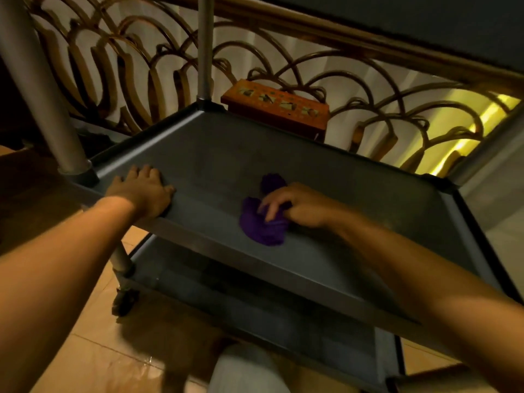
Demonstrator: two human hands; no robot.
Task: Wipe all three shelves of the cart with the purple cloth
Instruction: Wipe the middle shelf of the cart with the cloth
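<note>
The grey cart's middle shelf [215, 154] fills the centre of the view. A crumpled purple cloth [259, 226] lies on it near the front rim. My right hand [300, 205] presses down on the cloth, fingers curled into it. Over the shelf's front left rim rests my left hand [144, 191], palm down, holding the edge. The bottom shelf [255, 307] shows below. The underside of the top shelf [425, 21] is at the upper right; its upper surface is hidden.
Metal cart posts rise at the left [42, 89] and back [204, 46]. A caster wheel [124, 302] sits on the tan tiled floor. Behind the cart are a curved rattan screen [354, 89] and an orange wooden box [276, 109]. My knee in light fabric [243, 370] is at the bottom.
</note>
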